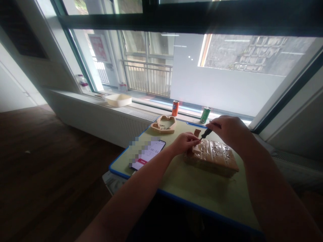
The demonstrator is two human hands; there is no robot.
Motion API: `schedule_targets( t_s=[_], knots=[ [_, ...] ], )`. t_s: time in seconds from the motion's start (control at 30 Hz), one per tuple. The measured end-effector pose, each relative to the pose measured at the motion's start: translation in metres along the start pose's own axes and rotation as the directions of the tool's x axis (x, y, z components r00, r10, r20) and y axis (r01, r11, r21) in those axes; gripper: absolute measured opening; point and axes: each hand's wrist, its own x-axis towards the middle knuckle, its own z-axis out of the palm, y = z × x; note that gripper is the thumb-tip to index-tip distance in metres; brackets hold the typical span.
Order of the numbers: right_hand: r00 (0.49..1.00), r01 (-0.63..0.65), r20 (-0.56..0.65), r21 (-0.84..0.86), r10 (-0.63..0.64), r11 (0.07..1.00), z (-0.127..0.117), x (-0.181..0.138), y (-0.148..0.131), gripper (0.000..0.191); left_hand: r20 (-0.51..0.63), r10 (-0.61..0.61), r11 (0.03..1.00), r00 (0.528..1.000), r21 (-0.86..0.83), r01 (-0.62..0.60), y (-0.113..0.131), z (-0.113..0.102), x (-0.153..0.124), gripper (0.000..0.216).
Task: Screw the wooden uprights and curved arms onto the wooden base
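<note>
Right hand [225, 131] closed round my screwdriver [206, 133], left hand [186, 142] pinched in by its tip, can't tell on what, at the plastic-covered box's [214, 163] left end on the table [176, 179]; off-axis pushing could skid it into my fingers.

I look onto a wide window [227, 87] set in a dark frame [227, 18]; daylight comes through it and streaks glare across the top of my view. Beyond the glass I make out a metal railing [148, 77]. Beneath runs a pale sill [83, 97] with a slatted vent [137, 113], and up against it stands a light green table [186, 185] edged in blue. To my left, a dim wall [54, 72] carries a dark panel [22, 30] above a shadowy brown floor [40, 161].
</note>
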Motion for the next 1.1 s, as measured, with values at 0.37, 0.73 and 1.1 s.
schedule_targets(
  t_s=[0.37, 0.73, 1.1],
  knots=[
    [0.999, -0.023, 0.029, -0.009, 0.023, 1.000, 0.001, 0.000, -0.012, 0.041, -0.045, 0.004, 1.000, 0.999, -0.006, -0.004, -0.004, 0.000, 0.001, 0.033],
    [0.999, -0.038, -0.005, -0.053, 0.037, 0.998, 0.006, 0.000, -0.009, 0.032, -0.007, -0.046, 0.999, 0.999, 0.008, 0.046, 0.002, -0.004, 0.000, 0.036],
    [0.996, -0.084, 0.024, -0.066, 0.086, 0.994, 0.001, 0.000, -0.011, 0.045, -0.078, -0.067, 0.995, 0.995, 0.074, 0.073, 0.003, -0.001, 0.000, 0.038]
  ],
)
